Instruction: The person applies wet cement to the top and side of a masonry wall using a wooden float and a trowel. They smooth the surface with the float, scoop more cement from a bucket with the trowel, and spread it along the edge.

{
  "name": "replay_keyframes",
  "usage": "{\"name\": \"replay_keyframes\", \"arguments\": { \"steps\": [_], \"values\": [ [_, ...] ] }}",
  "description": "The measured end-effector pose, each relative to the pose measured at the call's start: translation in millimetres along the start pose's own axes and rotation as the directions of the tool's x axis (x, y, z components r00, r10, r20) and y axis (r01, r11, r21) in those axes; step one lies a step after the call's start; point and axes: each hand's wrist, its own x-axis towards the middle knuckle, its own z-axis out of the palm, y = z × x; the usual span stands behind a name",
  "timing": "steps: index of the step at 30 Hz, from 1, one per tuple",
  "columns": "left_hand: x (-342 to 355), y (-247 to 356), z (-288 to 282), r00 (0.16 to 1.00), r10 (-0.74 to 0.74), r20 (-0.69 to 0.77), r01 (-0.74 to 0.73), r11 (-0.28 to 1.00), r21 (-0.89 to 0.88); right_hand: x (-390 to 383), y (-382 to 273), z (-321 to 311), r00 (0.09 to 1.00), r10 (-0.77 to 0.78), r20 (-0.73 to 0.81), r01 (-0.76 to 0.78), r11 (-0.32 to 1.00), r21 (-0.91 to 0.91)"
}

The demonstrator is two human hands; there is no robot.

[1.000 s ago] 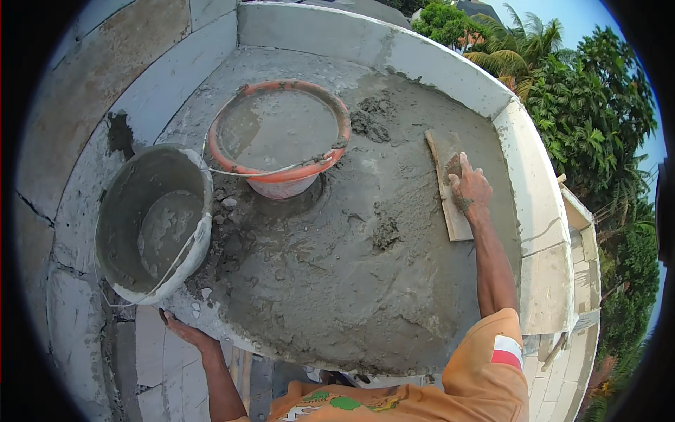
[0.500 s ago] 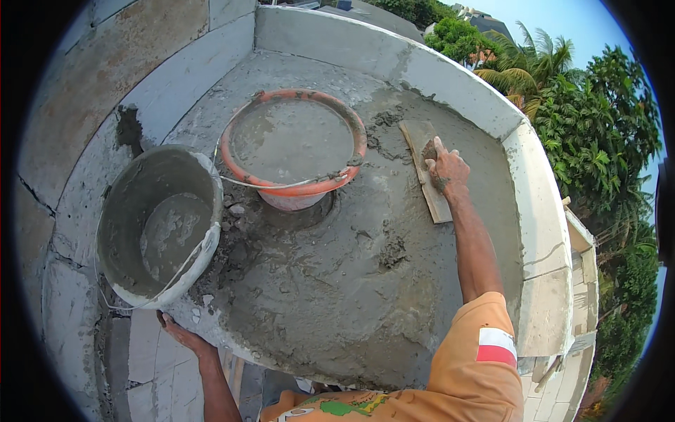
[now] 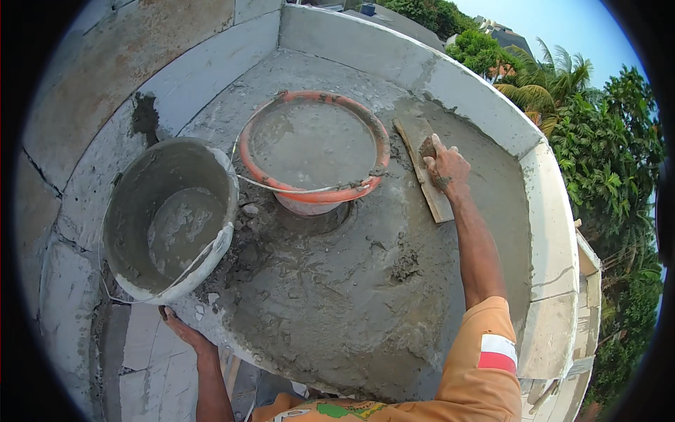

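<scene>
My right hand (image 3: 444,167) grips a wooden float (image 3: 424,169) pressed flat on wet grey cement (image 3: 351,295), just right of an orange-rimmed basin (image 3: 313,149) holding wet mortar. My left hand (image 3: 184,330) rests against the near edge of the cement slab, below a grey bucket (image 3: 169,214) with mortar inside. The bucket and basin each have a wire handle. My right arm wears an orange sleeve with a red and white patch.
A low block parapet (image 3: 485,105) curves round the far and right sides of the slab. A plastered wall (image 3: 91,91) rises at left. Trees (image 3: 605,162) and rooftops lie beyond and below the parapet. Block courses (image 3: 148,352) drop away under the near edge.
My right hand has slid the float leftwards and farther away, towards the orange basin. The left hand stays at the slab edge.
</scene>
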Motion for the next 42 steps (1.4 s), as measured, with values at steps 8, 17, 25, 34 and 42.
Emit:
{"name": "replay_keyframes", "arguments": {
  "steps": [8,17,25,34,42],
  "values": [
    [-3,4,4,0.998,-0.061,0.004,0.060,0.998,0.033,-1,79,15,0.959,0.281,0.028,-0.278,0.958,-0.068],
    [-17,26,23,0.988,-0.144,0.051,0.146,0.988,-0.050,-25,107,-9,0.947,0.319,-0.037,-0.320,0.948,-0.003],
    [-4,11,11,0.998,-0.065,0.008,0.064,0.997,0.051,1,32,31,0.997,0.060,-0.046,-0.062,0.997,-0.043],
    [-8,12,18,0.991,-0.116,-0.063,0.118,0.992,0.040,0,155,47,0.936,0.347,-0.062,-0.353,0.920,-0.170],
    [-8,-1,6,0.996,-0.040,-0.081,0.050,0.990,0.128,-11,176,24,0.832,0.553,0.035,-0.555,0.831,0.041]
  ]
}}
